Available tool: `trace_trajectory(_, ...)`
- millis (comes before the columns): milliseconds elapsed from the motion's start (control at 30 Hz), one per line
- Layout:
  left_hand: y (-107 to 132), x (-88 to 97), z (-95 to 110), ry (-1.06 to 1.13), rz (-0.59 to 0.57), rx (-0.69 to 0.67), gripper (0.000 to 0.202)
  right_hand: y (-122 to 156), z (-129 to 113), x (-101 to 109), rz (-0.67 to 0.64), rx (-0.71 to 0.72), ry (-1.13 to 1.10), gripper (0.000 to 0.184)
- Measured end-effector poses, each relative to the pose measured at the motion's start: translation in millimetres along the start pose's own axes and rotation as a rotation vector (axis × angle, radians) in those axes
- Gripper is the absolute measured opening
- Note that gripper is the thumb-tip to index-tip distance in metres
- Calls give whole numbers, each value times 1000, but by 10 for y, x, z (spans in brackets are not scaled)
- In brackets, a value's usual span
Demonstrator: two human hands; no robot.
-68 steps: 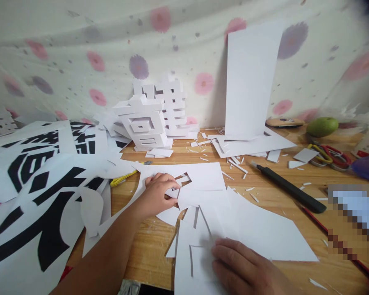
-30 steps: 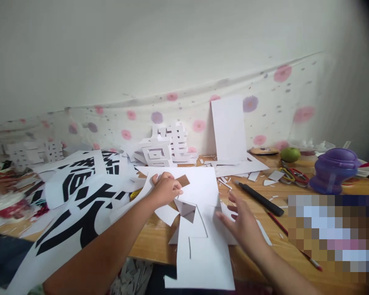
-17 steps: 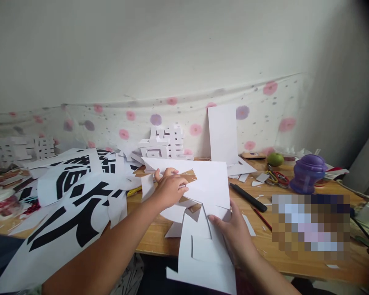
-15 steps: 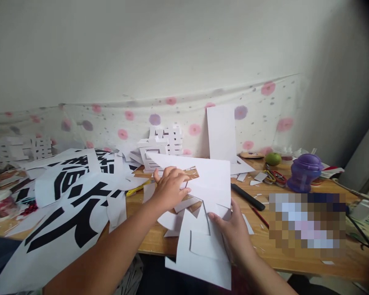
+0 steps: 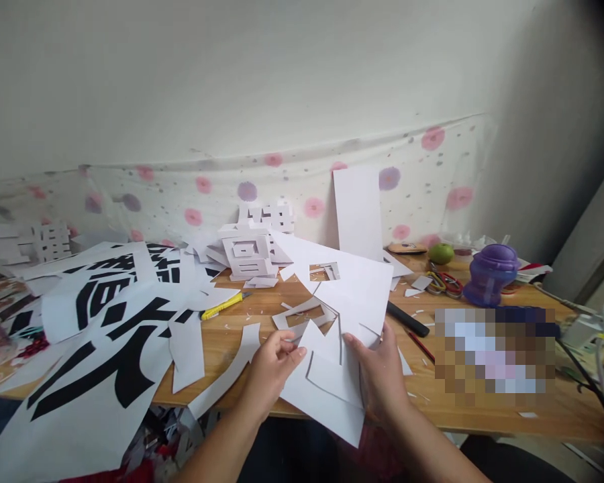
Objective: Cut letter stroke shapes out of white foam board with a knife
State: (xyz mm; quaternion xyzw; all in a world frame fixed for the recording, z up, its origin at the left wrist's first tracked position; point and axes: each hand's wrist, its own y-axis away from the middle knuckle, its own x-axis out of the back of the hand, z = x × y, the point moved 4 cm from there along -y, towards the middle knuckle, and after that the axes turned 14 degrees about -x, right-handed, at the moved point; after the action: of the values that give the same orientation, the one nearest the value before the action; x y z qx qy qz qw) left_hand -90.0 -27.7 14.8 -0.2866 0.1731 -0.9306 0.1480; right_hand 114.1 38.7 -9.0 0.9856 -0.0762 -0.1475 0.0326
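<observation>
A large white sheet of stiff paper [image 5: 360, 285], with a rectangular hole and several cut lines, slants across the table's front edge. My right hand [image 5: 380, 372] grips its right edge, thumb on top and fingers behind. At the left edge my left hand [image 5: 266, 365] is closed, thumb and curled fingers against the paper; part of its grip is hidden. Just beyond those fingertips lies a cut paper frame [image 5: 280, 322] on the wood. A curved paper strip [image 5: 239, 359] is left of my left hand.
Left lie large sheets with black characters [image 5: 135, 365] and a yellow utility knife [image 5: 224, 305]. White paper models [image 5: 246, 248] stand behind. To the right are a black bar [image 5: 407, 318], scissors [image 5: 445, 282], a purple bottle [image 5: 490, 275] and a green fruit [image 5: 440, 253]. Paper scraps litter the table.
My left hand has moved down from the hole to the sheet's lower left edge and closed there. The sheet has turned slightly, uncovering the cut frame and curved strip. My right hand keeps its grip.
</observation>
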Motion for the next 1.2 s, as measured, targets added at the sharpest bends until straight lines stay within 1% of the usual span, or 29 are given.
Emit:
trace_trajectory(67, -104, 114, -42, -20, -68, 7, 33, -26, -30, 33, 10, -19, 6, 73)
trace_trajectory(133, -203, 305, -105, -104, -71, -3, 27, -78, -82, 104, 25, -43, 4, 74)
trace_trajectory(167, -232, 403, -144, -165, -68, -11, 26, -111, -111, 153, 31, -56, -1, 75)
trace_trajectory(233, -230, 534, -214, -277, -117, -42, 24, -183, -156, 272, 44, -94, -10, 74)
trace_trajectory(300, -147, 557, -257, -350, -233, -89, 29, -243, -182, 398, 55, -128, -18, 72)
trace_trajectory(367, -23, 505, -276, -379, -370, -132, 42, -275, -188, 489, 47, -155, -37, 69)
trace_trajectory(433, 79, 451, -298, -390, -472, -154, 48, -267, -166, 534, 49, -212, -68, 68)
trace_trajectory(500, 114, 453, -340, -395, -527, -163, 46, -218, -132, 524, 53, -272, -91, 70)
trace_trajectory(600, 49, 598, -422, -387, -554, -167, 44, -101, -80, 435, 36, -303, -108, 74)
trace_trajectory(667, -29, 746, -443, -379, -532, -160, 42, -16, -25, 355, 5, -323, -121, 74)
trace_trajectory(733, -86, 852, -405, -360, -465, -144, 40, 60, 43, 275, -24, -352, -137, 73)
trace_trajectory(800, -73, 839, -313, -311, -387, -128, 41, 114, 91, 208, -30, -338, -142, 70)
trace_trajectory(867, 32, 687, -209, -189, -337, -108, 45, 148, 102, 155, -25, -281, -149, 68)
trace_trajectory(900, 113, 577, -161, -76, -313, -101, 50, 160, 100, 132, -27, -258, -160, 67)
trace_trajectory(933, 199, 481, -133, 207, -192, -53, 57, 171, 93, 115, -29, -243, -175, 67)
trace_trajectory(967, 291, 387, -119, 435, -70, -19, 65, 180, 84, 102, -34, -235, -188, 67)
trace_trajectory(1000, 386, 290, -124, 588, 23, 26, 70, 190, 74, 95, -36, -233, -197, 67)
trace_trajectory(1033, 479, 186, -138, 728, 84, 83, 73, 199, 63, 96, -31, -234, -206, 67)
trace_trajectory(1100, 631, -16, -145, 901, 131, 174, 70, 218, 48, 109, -2, -249, -232, 67)
trace_trajectory(1133, 687, -107, -134, 942, 139, 213, 65, 228, 41, 117, 18, -252, -246, 68)
trace_trajectory(1200, 756, -253, -84, 946, 185, 295, 52, 250, 24, 123, 52, -231, -260, 68)
